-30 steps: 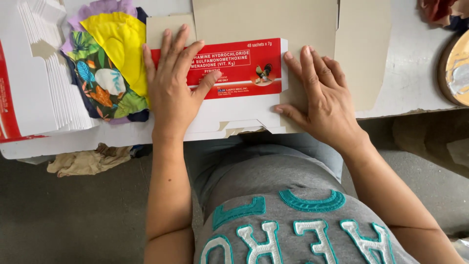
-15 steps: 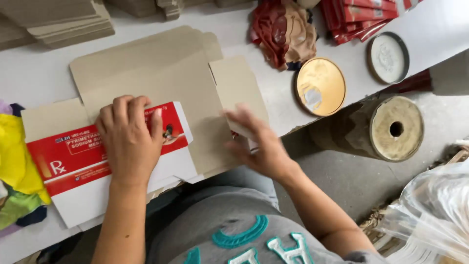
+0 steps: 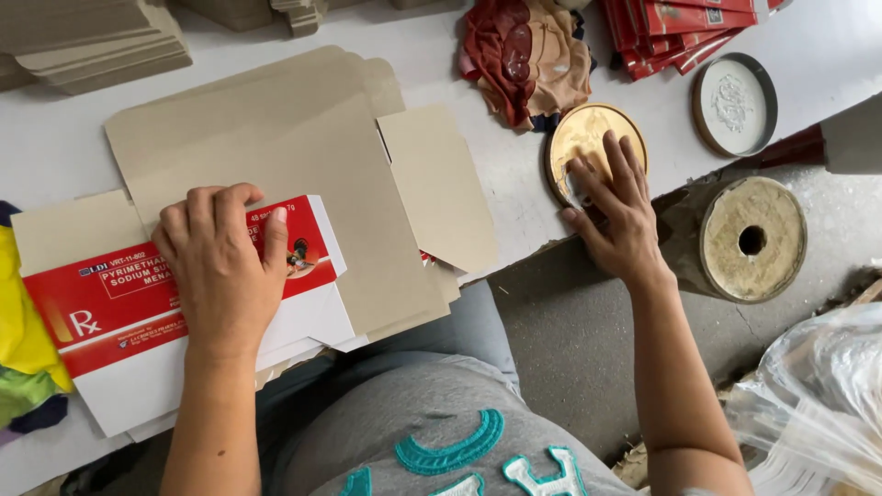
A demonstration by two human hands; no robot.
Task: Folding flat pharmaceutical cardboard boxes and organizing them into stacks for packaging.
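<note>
- Cardboard carton blank [image 3: 303,174], unfolded flat on the white table [image 3: 514,184], extends up and right from the left hand.
- Left hand [image 3: 225,271], fingers loosely spread, presses the red-and-white panel [image 3: 101,303]; firm pressure should keep it from shifting.
- Right hand [image 3: 617,216], open-fingered (grasping nothing), touches the round golden tin [image 3: 583,138]; light dabbing seems wise.

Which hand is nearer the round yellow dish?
The right hand: its fingers rest on the round yellow dish. The left hand is well off to the left, pressing the red-and-white carton.
</note>
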